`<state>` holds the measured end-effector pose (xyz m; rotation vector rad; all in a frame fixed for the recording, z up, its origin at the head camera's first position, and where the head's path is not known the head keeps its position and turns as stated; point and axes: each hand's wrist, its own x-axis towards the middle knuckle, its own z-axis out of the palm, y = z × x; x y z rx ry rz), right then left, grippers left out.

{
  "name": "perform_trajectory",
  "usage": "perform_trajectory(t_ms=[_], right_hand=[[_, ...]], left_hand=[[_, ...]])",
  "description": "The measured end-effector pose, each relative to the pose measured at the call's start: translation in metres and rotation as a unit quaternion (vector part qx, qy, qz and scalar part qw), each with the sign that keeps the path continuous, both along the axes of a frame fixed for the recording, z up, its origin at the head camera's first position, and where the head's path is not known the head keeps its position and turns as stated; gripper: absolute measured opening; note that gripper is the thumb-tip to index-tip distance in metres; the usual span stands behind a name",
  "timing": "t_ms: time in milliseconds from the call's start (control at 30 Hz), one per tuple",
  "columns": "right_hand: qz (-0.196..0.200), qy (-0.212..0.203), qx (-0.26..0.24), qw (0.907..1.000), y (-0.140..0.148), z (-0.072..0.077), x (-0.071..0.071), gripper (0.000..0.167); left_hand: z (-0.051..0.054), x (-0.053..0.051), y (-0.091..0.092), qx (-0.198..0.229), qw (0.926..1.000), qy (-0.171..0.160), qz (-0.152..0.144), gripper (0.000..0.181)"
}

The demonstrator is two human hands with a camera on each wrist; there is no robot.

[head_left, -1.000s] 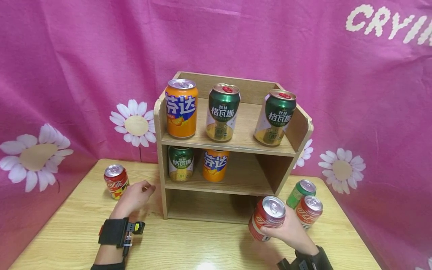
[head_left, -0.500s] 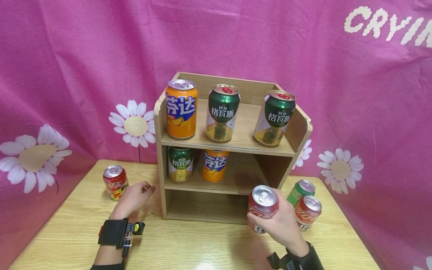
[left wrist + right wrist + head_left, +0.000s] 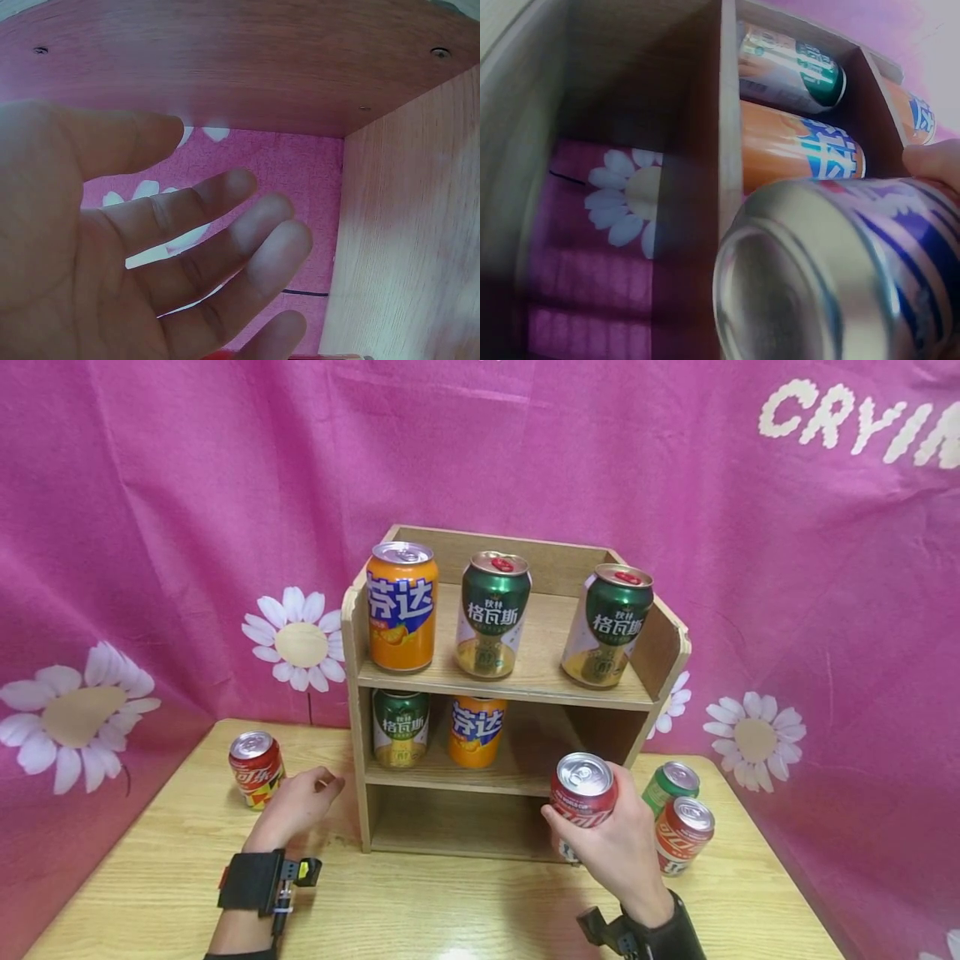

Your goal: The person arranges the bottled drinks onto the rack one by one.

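A red can (image 3: 577,802) is up in front of the right side of the wooden shelf (image 3: 542,652). The right hand (image 3: 622,843) holds it, with fingers and thumb wrapped around it. The left hand (image 3: 294,806) is just left of the shelf, its fingers loose and a little bent. Farther left of the shelf is a red and yellow can (image 3: 257,772). Right of the shelf, a light green can (image 3: 670,787) and a red and white can (image 3: 684,837) stand close together on the table (image 3: 420,902). Three cans stand on the shelf's top and two on its middle board. A pink cloth (image 3: 480,452) hangs behind the shelf.
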<state>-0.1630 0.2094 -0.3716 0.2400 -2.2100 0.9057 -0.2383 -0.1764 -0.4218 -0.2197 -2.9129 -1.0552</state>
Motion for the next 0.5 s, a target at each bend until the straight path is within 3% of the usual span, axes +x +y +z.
perform_trajectory(t_ms=[167,500], right_hand=[[-0.020,0.008,-0.015,0.9996,-0.006,0.007,-0.002,0.074],[-0.024,0.007,-0.092,0.9954,-0.021,0.018,-0.018,0.075]], left_hand=[[0.000,0.000,0.000,0.003,1.0000,-0.002,-0.001,0.029],[-0.002,0.000,0.000,0.003,1.0000,0.006,-0.001,0.029]])
